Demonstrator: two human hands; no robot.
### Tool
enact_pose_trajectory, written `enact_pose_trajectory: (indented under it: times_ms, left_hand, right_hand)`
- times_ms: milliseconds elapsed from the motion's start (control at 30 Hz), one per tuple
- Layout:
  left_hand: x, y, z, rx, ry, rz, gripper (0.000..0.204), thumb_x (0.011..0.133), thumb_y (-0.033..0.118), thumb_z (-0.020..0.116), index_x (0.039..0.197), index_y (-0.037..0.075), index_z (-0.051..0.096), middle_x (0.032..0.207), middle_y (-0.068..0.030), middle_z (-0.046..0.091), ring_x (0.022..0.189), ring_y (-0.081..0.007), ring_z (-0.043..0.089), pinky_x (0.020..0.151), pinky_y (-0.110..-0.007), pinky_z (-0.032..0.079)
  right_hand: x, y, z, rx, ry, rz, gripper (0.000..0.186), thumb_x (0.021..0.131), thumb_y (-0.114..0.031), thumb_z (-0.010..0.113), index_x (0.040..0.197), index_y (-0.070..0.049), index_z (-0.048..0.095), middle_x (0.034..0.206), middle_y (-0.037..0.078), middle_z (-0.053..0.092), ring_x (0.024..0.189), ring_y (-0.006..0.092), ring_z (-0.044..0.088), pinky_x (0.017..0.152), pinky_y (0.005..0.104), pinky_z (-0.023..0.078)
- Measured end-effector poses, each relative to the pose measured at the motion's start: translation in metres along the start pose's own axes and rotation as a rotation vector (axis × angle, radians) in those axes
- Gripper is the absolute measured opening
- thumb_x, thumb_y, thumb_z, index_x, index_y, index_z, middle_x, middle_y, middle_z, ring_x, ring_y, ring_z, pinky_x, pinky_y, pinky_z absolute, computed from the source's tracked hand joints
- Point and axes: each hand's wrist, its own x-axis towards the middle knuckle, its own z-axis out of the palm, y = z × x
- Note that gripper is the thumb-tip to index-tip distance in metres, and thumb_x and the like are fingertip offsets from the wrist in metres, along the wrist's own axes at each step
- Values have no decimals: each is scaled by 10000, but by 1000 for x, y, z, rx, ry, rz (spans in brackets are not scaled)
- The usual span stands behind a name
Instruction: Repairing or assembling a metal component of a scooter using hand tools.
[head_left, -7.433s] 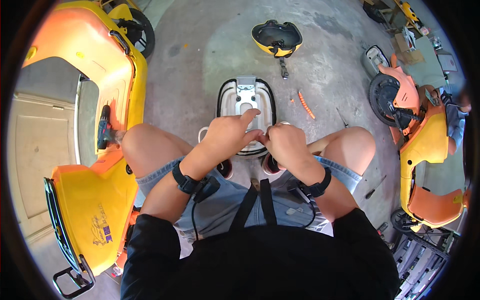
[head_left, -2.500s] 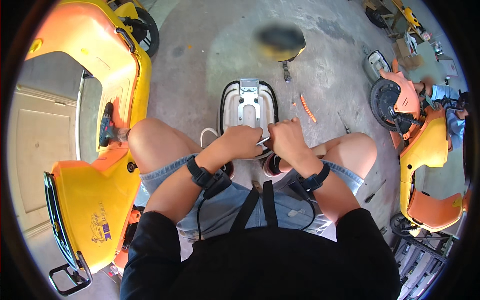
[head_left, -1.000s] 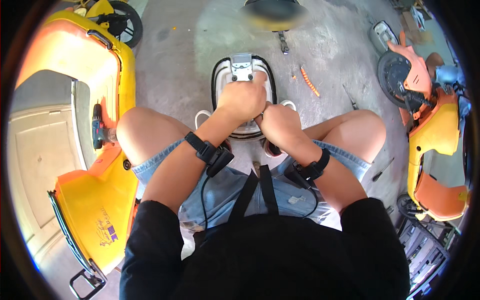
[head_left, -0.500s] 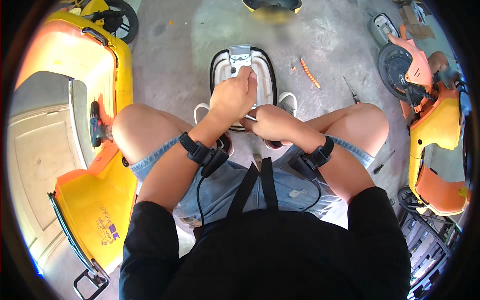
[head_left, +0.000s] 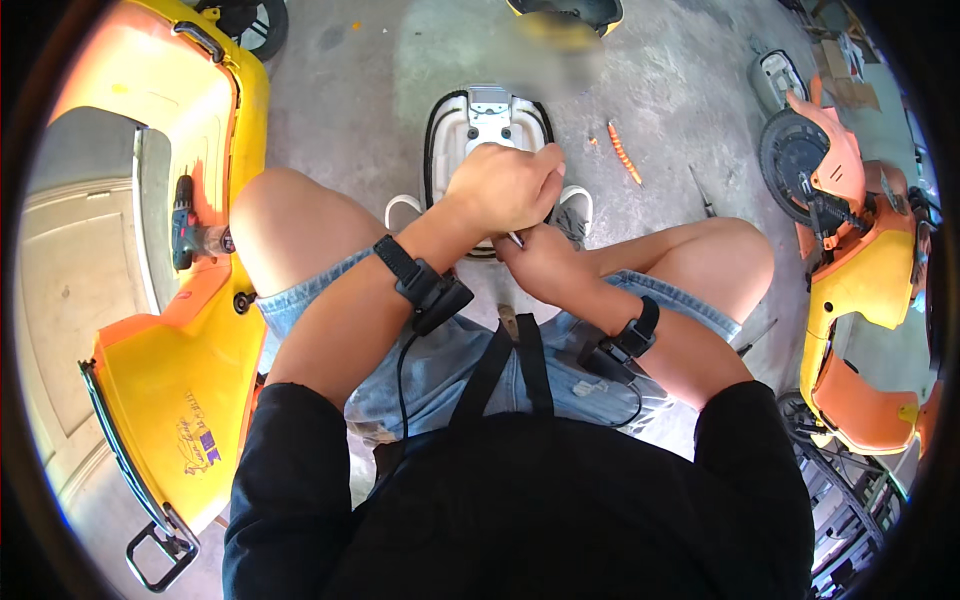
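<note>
One small metal piece (head_left: 516, 239) glints where our hands come together, pinched in the curled fingers of our right hand (head_left: 548, 262). Our left hand (head_left: 503, 190) folds over at eleven o'clock from it, thumb toward two; its fingertips are hidden, so we cannot tell what they grip. Beyond, toward twelve, a white shell (head_left: 452, 150) with a metal bracket (head_left: 489, 113) lies between our shoes (head_left: 577, 212). An orange spiral strip (head_left: 624, 153) lies at two, a drill (head_left: 183, 225) at nine. We judge the step to be close two-handed handling of the piece; the next move calls for a steady pinch.
</note>
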Motion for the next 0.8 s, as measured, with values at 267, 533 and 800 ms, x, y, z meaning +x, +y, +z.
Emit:
enact_pose_trajectory:
  times_ms: [267,533,800]
  left_hand:
    - [14,3,-2,-42,-89,257,213,872,270,524,754,96,556,504,-121,525,493,-336,552,474,-447,425]
    - [8,16,26,-31,-315,408,251,878,308,526,727,109,559,575,-113,546,560,-338,568,510,-446,445]
    - [5,11,-18,-293,309,-414,282,943,270,506,859,6,560,648,-165,563,539,-323,526,540,-369,434]
  right_hand:
    - [-2,11,35,173,310,-45,353,880,-302,512,948,30,613,807,300,600,791,480,575,711,515,455]
    - [-20,38,100,385,392,60,251,922,-213,504,957,33,536,688,77,575,602,158,522,560,342,419]
    - [2,-3,13,400,-186,272,480,925,-437,446,878,11,612,676,151,587,637,281,570,609,378,428]
